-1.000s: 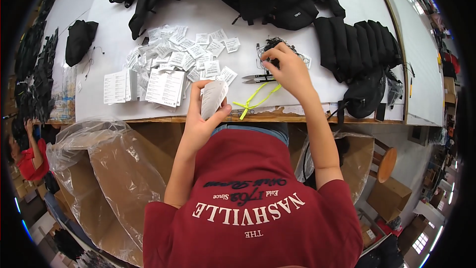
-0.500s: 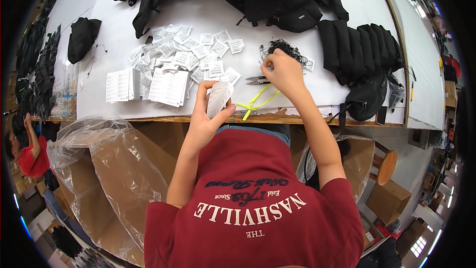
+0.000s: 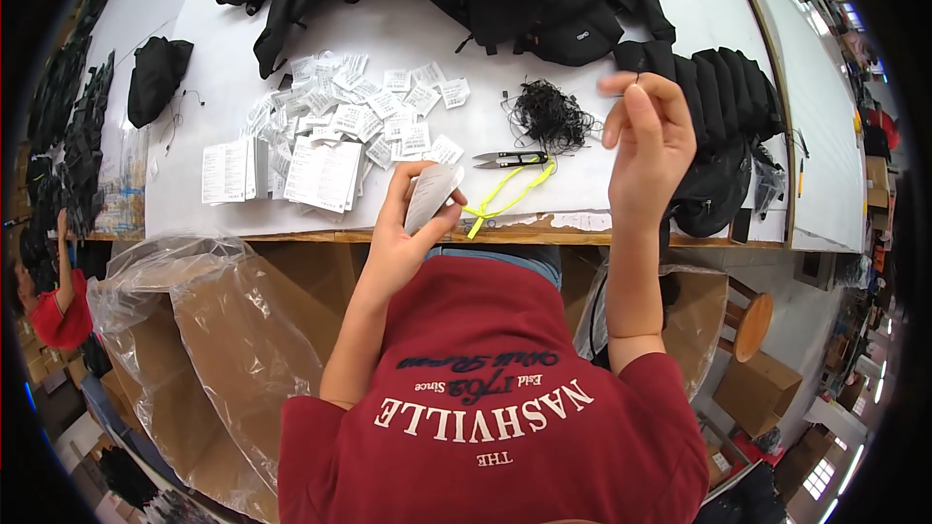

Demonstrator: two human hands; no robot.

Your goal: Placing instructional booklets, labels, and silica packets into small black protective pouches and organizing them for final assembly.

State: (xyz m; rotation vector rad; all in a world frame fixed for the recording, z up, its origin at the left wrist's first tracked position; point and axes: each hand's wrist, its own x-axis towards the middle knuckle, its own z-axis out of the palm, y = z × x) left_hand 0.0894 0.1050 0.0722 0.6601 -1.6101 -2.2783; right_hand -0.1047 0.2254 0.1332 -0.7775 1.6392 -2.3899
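The left hand (image 3: pixel 408 233) stays closed around a small stack of paper tags (image 3: pixel 430 194) above the table edge (image 3: pixel 320 233). The right hand (image 3: pixel 646 136) has lifted from the tangle of black strings (image 3: pixel 549 114), fingers pinched together, though what it grips is too thin to see; snips (image 3: pixel 510 159) lie between.

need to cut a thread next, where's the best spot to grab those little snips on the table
Grip the black handle end of the snips, coming from the right with the right hand. They lie flat, blades pointing left toward the tags, and the yellow cord trails from the handle end.
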